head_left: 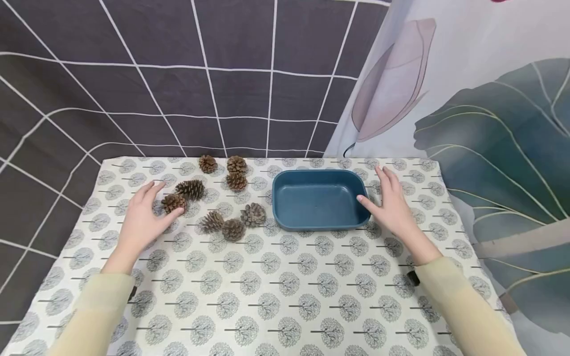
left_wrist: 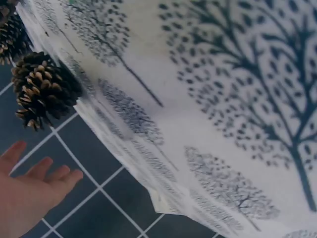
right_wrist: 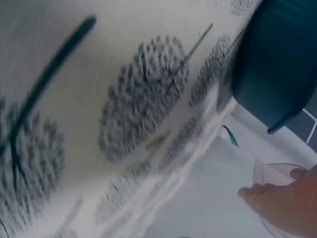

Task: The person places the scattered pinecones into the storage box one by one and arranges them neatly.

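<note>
In the head view my left hand is beside a brown pine cone, fingers loosely spread, thumb reaching past its near side. The left wrist view shows a pine cone apart from the fingertips. A darker pine cone lies just behind it. At the right end of a blue rectangular bin is my right hand, fingers extended. Its thumb is at the bin's rim; whether it touches, I cannot tell. The inside of the bin shows bare blue plastic.
Left of the bin lie several more pine cones, one pair at the back and a group nearer, including a round one. A tree-patterned cloth covers the table. Behind hang a dark gridded curtain and a leaf-printed curtain.
</note>
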